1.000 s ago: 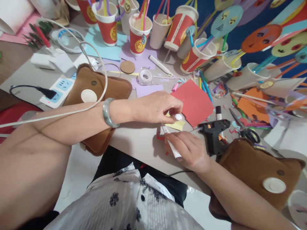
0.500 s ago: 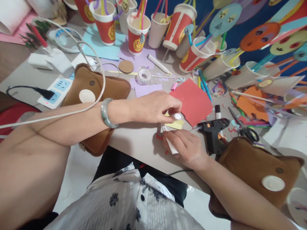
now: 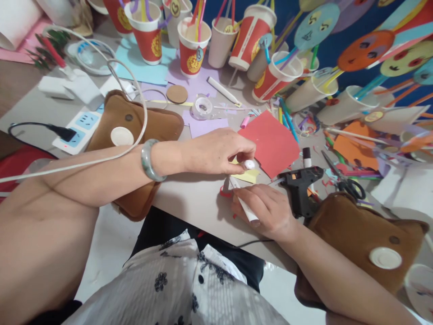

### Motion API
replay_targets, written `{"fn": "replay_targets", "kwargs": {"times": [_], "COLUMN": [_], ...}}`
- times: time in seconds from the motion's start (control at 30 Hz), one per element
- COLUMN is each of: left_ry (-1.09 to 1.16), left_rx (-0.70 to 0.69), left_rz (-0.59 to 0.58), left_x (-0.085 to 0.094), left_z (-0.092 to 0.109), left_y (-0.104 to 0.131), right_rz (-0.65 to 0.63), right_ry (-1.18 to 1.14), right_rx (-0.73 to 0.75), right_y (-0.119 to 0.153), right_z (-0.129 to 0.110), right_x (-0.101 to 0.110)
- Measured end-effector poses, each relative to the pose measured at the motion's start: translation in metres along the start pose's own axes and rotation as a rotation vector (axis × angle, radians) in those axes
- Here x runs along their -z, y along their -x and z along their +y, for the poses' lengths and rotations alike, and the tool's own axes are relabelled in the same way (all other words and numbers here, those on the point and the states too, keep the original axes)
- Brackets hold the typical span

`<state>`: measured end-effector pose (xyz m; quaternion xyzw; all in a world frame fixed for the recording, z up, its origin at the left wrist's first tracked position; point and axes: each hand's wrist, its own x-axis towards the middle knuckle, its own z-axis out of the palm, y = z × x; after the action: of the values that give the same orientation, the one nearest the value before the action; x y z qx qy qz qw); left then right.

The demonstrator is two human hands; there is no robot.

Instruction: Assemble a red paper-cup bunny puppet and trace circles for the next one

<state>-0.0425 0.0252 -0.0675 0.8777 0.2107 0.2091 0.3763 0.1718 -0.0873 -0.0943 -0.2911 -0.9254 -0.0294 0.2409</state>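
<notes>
My left hand reaches across from the left, its thumb and fingers pinching a small white rounded piece whose exact kind I cannot make out. Just below it, my right hand grips a white marker with a dark end, tilted, its upper tip pointing up and left towards the left hand. Under the fingers lies a scrap of yellow paper, partly covered. A small red strip is on the table beside the marker's tip.
A red paper sheet, a black glue gun and scissors lie ahead and right. Brown cushions flank both arms. Decorated paper cups line the back. A white cable crosses the left forearm.
My right hand has shifted slightly right and down with the marker, the marker's tip a little farther from the left hand. My left hand stays almost in place, still pinching the white piece.
</notes>
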Motion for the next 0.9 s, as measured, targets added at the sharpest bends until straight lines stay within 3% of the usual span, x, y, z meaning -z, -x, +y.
{"fn": "replay_targets", "kwargs": {"times": [0.4, 0.9], "left_ry": [0.002, -0.025], "left_rx": [-0.014, 0.003], "left_rz": [0.019, 0.0], "left_x": [-0.0015, 0.0004], "left_z": [-0.0002, 0.0022], "left_y": [0.0015, 0.0006], "right_rz": [0.066, 0.183], "right_ry": [-0.11, 0.037], "right_rx": [-0.069, -0.188], "right_y": [-0.0044, -0.0003], "right_z": [0.0006, 0.0096], "right_x": [0.0035, 0.0013]}}
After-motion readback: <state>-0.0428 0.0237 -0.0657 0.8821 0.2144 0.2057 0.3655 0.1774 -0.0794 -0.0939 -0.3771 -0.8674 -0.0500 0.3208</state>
